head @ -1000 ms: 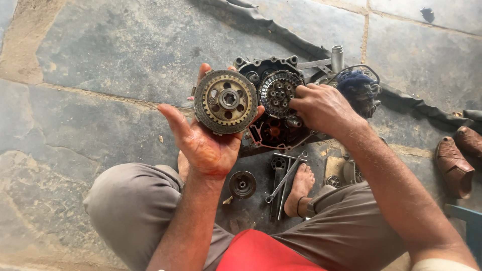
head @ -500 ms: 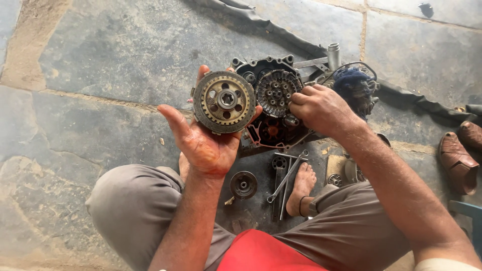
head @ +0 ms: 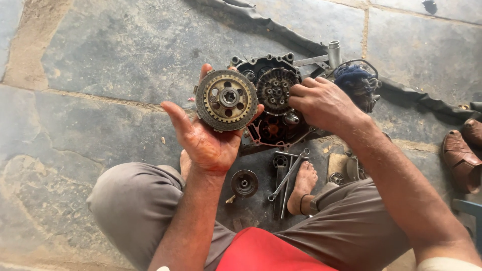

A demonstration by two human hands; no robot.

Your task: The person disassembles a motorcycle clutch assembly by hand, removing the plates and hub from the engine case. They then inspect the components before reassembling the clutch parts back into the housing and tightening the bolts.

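Brass-toned clutch hub [head: 226,100] cradled face-up in left hand [head: 208,140], fingers curled behind to steady it; right hand [head: 321,103] pinching clutch assembly [head: 275,90] (inside engine case [head: 281,128]) just beside.

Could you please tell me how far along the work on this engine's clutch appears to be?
Done: the engine case lies open on the stone floor, cover off. In hand: the left hand holds a round clutch disc clear of the case, and the right hand rests on the clutch hub. Left: a small pulley and wrenches lie loose by the foot.
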